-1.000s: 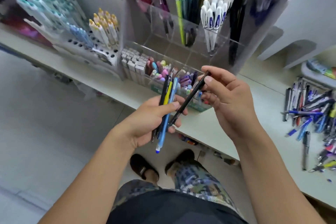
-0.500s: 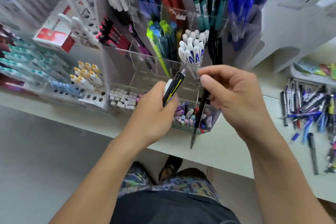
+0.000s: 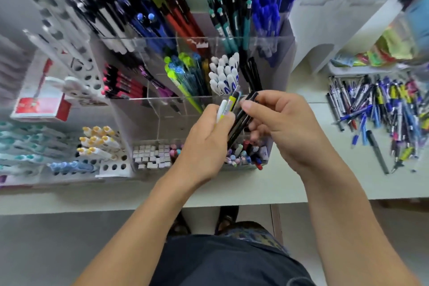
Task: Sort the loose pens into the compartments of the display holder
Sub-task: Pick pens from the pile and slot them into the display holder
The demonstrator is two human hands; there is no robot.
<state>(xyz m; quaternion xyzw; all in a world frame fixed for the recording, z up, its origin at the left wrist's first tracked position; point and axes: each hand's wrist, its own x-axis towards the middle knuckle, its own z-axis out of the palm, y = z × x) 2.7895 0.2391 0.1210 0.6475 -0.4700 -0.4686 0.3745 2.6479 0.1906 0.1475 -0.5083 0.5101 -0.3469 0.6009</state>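
Two hands: both before the display holder (image 3: 274,44)
Left hand (image 3: 204,144): fingers curled round a yellow pen (image 3: 229,105), perhaps more
Right hand (image 3: 278,123): pinches black pen (image 3: 241,118)
Loose pens (image 3: 385,109): on surface (image 3: 267,183), right

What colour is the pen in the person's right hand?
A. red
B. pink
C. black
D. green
C: the right hand pinches a black pen that slants down in front of the display holder, while the left hand grips a small bunch with a yellow pen and a white one.
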